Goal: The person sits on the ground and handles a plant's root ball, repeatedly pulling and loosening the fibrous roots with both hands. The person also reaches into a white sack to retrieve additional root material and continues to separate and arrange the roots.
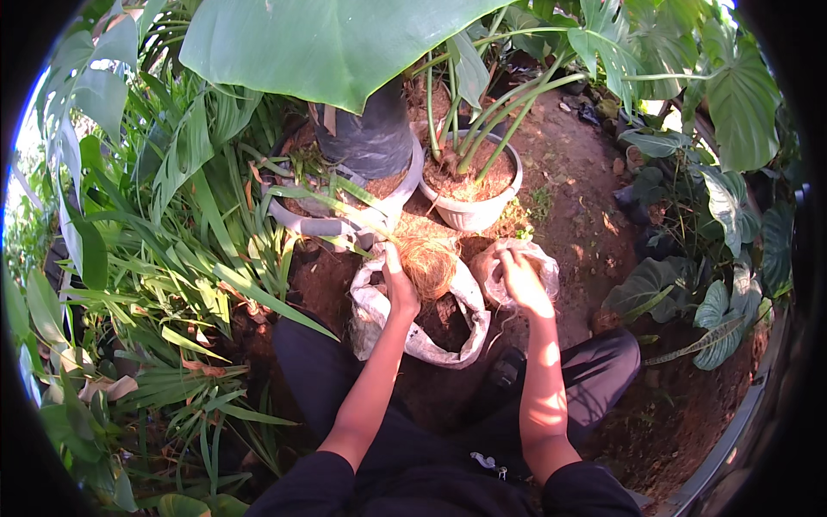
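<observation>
My left hand (pixel 400 287) holds a ball of brown coir-like fibre (pixel 428 263) by its left side. Long green strap leaves (pixel 349 212) reach up and left from it, apparently growing out of the ball. Below the ball stands a white woven sack (pixel 477 320) with its rim rolled down and dark soil (pixel 444 323) inside. My right hand (pixel 522 281) is at the mouth of a clear plastic bag (pixel 548 263) to the right of the sack. Its fingertips dip into the bag, and whether they grip anything is hidden.
Behind the sack stand a pale pot (pixel 470 212) with a thick-stemmed plant and a wide grey basin (pixel 310 226) holding a black planter (pixel 365 139). One huge leaf (pixel 310 45) overhangs them. Dense strap-leaved plants (pixel 213 258) crowd the left; broad-leaved plants (pixel 652 291) line the right.
</observation>
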The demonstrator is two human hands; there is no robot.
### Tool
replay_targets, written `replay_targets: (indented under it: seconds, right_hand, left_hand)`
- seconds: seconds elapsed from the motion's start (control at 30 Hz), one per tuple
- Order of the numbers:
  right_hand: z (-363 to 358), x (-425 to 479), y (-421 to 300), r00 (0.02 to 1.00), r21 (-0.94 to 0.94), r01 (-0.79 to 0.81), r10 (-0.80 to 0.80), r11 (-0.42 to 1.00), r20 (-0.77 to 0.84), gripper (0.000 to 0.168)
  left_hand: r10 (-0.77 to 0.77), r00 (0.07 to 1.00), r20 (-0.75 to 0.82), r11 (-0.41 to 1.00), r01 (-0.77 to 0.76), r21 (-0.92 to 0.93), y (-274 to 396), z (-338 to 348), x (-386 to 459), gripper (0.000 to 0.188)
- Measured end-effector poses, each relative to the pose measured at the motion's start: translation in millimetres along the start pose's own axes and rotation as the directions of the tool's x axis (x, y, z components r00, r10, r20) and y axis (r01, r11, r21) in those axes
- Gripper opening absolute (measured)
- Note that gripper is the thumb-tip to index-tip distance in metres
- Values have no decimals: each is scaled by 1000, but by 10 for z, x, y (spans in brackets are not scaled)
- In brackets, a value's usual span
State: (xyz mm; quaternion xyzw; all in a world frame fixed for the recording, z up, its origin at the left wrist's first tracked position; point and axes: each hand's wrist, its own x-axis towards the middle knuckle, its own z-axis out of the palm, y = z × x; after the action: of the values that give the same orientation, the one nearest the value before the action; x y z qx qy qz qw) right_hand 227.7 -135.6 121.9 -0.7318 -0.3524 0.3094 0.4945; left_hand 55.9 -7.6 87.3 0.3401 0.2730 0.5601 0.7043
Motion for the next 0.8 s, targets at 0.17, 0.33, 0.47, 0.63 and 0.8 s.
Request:
replay_targets:
  seconds: [0.17, 0.33, 0.47, 0.63, 0.8]
  right_hand:
    - [-58, -80, -118, 960, 237, 276, -279, 931, -25, 11]
    - [146, -220, -433, 967, 265, 206, -237, 942, 91, 7]
    - [340, -303, -522, 924, 91, 370, -376, 925, 73, 15]
    - [492, -261, -451, 806, -183, 591, -583, 785, 102, 18]
    - [540, -285, -432, 777, -296, 620, -621, 726, 106, 16]
  left_hand:
    - [-44, 985, 168, 955, -8, 296, -232, -299, 59, 70]
    - [112, 968, 225, 857, -209, 472, -254, -297, -48, 86]
    - [209, 909, 361, 789, -375, 488, -129, -236, -126, 92]
    - [216, 879, 426, 798, -410, 441, -73, -222, -165, 68]
    - [189, 892, 410, 750, -401, 526, 106, -70, -261, 39]
